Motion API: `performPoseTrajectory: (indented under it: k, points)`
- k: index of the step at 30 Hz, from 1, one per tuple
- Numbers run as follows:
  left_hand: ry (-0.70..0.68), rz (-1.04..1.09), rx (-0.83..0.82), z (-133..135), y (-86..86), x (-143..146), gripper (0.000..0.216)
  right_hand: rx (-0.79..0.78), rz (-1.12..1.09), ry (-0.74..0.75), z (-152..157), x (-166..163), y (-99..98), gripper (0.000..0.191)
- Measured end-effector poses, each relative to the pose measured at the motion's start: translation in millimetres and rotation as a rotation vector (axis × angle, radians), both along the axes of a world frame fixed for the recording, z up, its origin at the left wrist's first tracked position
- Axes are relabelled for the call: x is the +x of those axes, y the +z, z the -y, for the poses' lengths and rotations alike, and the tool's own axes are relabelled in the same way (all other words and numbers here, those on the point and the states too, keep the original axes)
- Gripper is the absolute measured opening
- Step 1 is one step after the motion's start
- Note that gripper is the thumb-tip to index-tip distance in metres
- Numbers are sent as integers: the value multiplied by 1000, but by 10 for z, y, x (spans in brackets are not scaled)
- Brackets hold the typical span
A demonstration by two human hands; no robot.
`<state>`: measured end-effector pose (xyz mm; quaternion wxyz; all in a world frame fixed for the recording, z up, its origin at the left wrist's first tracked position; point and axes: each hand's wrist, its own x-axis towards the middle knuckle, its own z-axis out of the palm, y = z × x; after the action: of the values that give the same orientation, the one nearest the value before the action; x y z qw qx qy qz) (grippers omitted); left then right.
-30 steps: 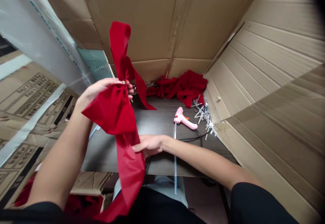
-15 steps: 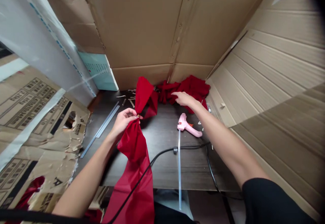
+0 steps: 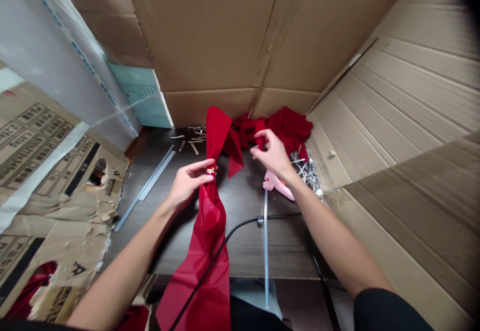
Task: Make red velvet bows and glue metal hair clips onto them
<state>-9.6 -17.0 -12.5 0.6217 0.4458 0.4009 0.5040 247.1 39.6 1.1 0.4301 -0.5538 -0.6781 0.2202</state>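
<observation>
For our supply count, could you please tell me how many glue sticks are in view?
3: a longer stick and a shorter stick lie together at the left of the table; a third stick extends from the pink glue gun. Others may be hidden.

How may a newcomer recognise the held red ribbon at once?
Over the dark table, find the left hand. It holds the red ribbon, running past the front edge; its gold tie sets it apart from the red fabric pile behind.
</observation>
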Motion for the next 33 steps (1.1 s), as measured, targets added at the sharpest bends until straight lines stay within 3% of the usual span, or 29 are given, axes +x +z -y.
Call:
performPoseTrajectory:
  k: [2, 4, 7, 10, 13, 17, 23, 29, 31, 33]
  points:
    - [-17, 6, 15, 9, -21, 14, 58, -178, -321, 281, 319, -166, -36, 47]
    - [-40, 2, 42, 12, -37, 23, 59, -346, -536, 437, 580, -296, -93, 47]
    - [-60, -20, 103, 9, -55, 42, 57, -409, -789, 388, 781, -388, -185, 30]
    - [-57, -45, 139, 7, -75, 78, 57, -465, -895, 339, 814, -400, -264, 26]
    - [-70, -59, 152, 11, -100, 104, 58, -526, -877, 284, 807, -384, -325, 28]
    - [-100, -77, 170, 2, -133, 81, 59, -446, -921, 170, 801, -335, -390, 22]
    - [-101, -85, 181, -32, -167, 36, 60, -398, -1026, 187, 781, -273, -410, 17]
    - [-153, -76, 175, 29, -149, 104, 58, -425, -866, 264, 828, -300, -380, 19]
    - [-172, -93, 163, 56, -143, 139, 59, -339, -724, 232, 847, -309, -397, 17]
    - [-202, -99, 150, 80, -140, 175, 59, -85, -468, 148, 860, -312, -419, 8]
